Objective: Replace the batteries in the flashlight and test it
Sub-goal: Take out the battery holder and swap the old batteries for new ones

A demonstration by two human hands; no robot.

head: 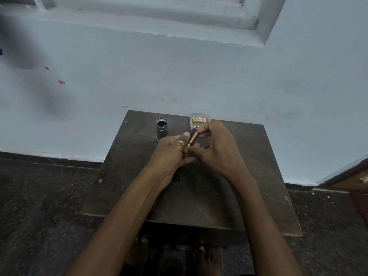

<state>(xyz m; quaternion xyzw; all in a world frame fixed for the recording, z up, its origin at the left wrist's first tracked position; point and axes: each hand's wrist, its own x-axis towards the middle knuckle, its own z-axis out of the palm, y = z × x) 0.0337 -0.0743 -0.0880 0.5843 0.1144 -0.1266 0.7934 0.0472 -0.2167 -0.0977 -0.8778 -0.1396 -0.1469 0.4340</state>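
Copper cylindrical battery (192,138) pinched by left hand (172,152) and right hand (217,148); ribbed flashlight barrel (161,128) upright nearby.

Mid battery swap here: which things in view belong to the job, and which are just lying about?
Job:
battery, held by left hand and right hand
open flashlight body, standing on the table
clear box of batteries

Lying about:
red marks on the wall
window frame
wooden furniture at right edge

Left hand (171,152), right hand (219,148) meet, both pinching battery (192,138).
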